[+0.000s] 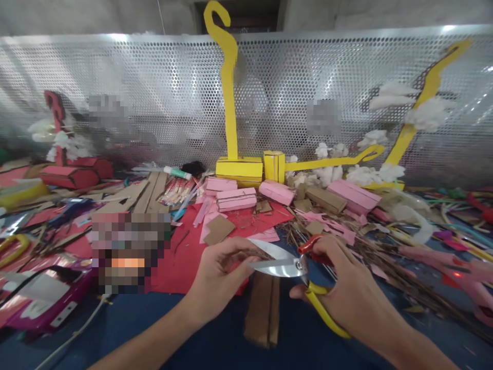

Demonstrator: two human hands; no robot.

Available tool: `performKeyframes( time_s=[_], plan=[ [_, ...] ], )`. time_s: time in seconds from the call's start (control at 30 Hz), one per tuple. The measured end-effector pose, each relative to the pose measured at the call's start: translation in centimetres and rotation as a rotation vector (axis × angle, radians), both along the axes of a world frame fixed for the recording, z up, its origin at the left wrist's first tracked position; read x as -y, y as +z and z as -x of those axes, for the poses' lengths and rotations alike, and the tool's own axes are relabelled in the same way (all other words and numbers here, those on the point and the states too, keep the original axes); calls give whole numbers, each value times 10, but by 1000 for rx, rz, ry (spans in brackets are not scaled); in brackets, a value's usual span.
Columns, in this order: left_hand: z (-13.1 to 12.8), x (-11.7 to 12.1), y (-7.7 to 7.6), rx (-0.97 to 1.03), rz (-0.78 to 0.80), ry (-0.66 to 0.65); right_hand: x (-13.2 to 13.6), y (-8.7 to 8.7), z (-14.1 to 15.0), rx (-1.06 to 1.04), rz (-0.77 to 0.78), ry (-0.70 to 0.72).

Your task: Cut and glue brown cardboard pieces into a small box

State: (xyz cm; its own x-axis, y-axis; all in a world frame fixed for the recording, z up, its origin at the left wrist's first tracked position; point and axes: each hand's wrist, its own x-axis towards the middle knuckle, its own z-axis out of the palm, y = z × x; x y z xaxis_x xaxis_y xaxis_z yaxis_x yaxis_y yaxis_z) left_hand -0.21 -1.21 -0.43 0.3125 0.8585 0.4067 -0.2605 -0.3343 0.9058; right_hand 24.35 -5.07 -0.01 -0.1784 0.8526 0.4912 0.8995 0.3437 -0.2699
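My right hand grips a pair of scissors with one red and one yellow handle. Their short, wide blades are spread and point left, at the fingertips of my left hand. That hand is closed in a pinch on a thin, brown, twig-like piece lying between the blades; its far end is hidden by the fingers. Below the blades, a folded brown cardboard piece rests on the blue table. Red paper lies under and behind my left hand.
Pink paper-covered blocks and dry twigs lie beyond my hands. Yellow hooked cardboard shapes stand before a perforated metal panel. At right is a pink glue gun with a red light; a purple device sits left.
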Motion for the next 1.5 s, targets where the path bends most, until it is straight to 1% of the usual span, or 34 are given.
performKeyframes(
  time_s=[0.2, 0.4, 0.63, 0.73, 0.9, 1.07, 1.33, 1.5],
  plan=[
    [-3, 0, 0, -18, 49, -8, -1, 2, 2, 4, -9, 29],
    [-2, 0, 1, 1, 33, -3, 0, 1, 1, 13, -40, 26],
    [-2, 1, 0, -8, 22, 4, -1, 1, 1, 14, -22, 9],
    [-2, 0, -1, -27, 12, 4, 0, 1, 1, 17, -10, 3],
    [-2, -1, -3, -17, 26, -5, 1, 1, 1, 22, -38, 19],
    [0, -1, -3, -56, -5, 25, 0, 1, 2, 18, -45, 16],
    [1, 1, -1, -89, -41, 64, 2, 8, 6, 7, -35, 24],
    [3, 0, -2, -123, -42, 40, 3, 5, 5, 21, -41, 21]
  ],
)
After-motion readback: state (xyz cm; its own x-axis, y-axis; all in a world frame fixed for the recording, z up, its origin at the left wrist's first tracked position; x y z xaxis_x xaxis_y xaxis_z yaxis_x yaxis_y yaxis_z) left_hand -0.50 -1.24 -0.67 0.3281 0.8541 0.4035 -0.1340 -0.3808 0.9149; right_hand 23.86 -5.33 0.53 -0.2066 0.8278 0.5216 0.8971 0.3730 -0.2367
